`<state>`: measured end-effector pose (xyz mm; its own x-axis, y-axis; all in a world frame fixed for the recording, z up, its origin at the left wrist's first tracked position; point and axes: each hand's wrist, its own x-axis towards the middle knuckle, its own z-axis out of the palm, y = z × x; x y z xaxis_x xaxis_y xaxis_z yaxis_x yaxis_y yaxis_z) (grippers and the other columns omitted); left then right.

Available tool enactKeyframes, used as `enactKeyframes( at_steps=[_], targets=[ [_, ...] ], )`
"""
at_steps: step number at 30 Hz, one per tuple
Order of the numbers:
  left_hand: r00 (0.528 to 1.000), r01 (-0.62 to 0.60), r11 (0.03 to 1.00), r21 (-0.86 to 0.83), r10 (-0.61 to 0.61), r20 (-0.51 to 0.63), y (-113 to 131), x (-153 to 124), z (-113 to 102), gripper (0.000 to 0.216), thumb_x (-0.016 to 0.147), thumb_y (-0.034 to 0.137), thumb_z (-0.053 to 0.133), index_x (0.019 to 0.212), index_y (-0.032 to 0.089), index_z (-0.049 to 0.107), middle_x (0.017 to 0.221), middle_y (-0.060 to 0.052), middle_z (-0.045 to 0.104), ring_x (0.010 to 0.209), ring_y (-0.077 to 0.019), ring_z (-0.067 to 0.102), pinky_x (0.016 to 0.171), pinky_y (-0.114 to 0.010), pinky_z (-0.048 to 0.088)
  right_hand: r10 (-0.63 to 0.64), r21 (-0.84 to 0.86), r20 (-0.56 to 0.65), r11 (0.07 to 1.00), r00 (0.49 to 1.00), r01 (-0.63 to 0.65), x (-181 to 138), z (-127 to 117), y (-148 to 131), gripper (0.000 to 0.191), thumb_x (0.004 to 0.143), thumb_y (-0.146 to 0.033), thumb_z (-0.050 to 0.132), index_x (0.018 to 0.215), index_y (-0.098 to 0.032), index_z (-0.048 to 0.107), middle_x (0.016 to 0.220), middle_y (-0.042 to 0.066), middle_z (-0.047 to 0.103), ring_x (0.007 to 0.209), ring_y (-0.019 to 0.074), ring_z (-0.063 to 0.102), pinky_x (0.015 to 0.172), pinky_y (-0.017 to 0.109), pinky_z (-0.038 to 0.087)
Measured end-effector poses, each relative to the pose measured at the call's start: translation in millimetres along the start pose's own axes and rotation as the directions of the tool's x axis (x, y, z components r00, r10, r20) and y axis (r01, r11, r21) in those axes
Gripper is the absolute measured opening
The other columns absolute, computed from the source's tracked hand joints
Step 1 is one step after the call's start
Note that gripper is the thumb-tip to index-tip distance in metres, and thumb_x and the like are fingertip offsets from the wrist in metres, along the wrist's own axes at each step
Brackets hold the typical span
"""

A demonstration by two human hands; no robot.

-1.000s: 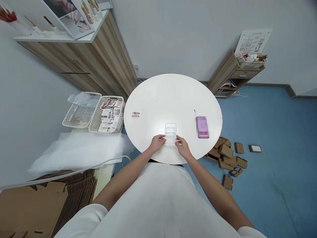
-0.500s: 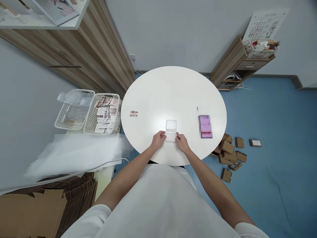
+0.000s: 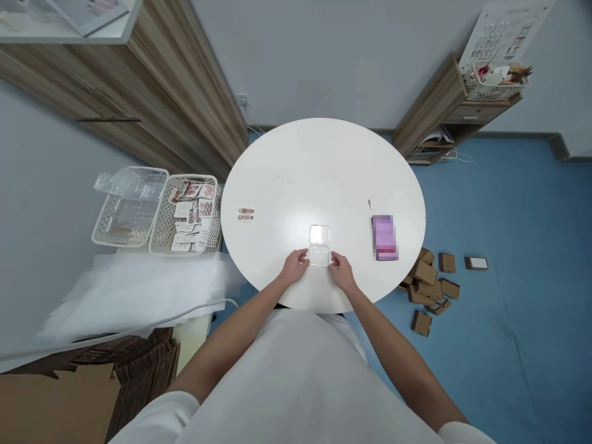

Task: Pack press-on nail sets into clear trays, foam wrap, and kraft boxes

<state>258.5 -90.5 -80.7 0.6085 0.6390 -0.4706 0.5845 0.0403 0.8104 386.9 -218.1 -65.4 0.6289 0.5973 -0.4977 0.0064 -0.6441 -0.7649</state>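
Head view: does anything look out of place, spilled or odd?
Yes: small cardboard boxes lie jumbled on the floor beside the round table, a few apart from the heap. The purple item appears pixelated, hiding its details.

Clear case [image 3: 319,256] between left hand [image 3: 295,267] and right hand [image 3: 341,272]; right of both, a purple item [image 3: 384,233] (pixelated, perhaps red-banded); white table [image 3: 324,157] beneath.

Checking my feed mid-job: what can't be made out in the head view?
In the head view:
Clear case: whether left hand or right hand grips it, too small to tell.
Card: print too small to read.
Purple item: details hidden by pixelation.
Picture frame: cut off by top edge.
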Motion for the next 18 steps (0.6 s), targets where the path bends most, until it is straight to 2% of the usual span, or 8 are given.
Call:
enactKeyframes(
  at_steps=[8, 18],
  targets=[
    [0.996, 0.052, 0.987, -0.150, -0.041, 0.075, -6, -4, -3, 0.037, 0.075, 0.017, 0.052, 0.112, 0.017, 0.053, 0.110, -0.009, 0.059, 0.096, -0.0147, 0.058, 0.091, -0.032, 0.042, 0.087, 0.187, 0.002, 0.979, 0.996, -0.086, -7, 4, 2, 0.054, 0.065, -0.020, 0.047, 0.119, -0.017, 0.047, 0.111, 0.008, 0.055, 0.094, 0.0152, 0.055, 0.087, 0.030, 0.043],
    [0.993, 0.064, 0.983, -0.173, -0.047, 0.106, -6, -6, -5, 0.034, 0.075, 0.019, 0.052, 0.109, 0.018, 0.055, 0.111, -0.008, 0.060, 0.096, -0.0147, 0.059, 0.090, -0.032, 0.043, 0.084, 0.197, -0.066, 0.978, 0.994, -0.070, -12, 8, 6, 0.049, 0.064, -0.018, 0.047, 0.113, -0.018, 0.050, 0.108, 0.008, 0.057, 0.093, 0.0164, 0.056, 0.084, 0.034, 0.045]
  ],
)
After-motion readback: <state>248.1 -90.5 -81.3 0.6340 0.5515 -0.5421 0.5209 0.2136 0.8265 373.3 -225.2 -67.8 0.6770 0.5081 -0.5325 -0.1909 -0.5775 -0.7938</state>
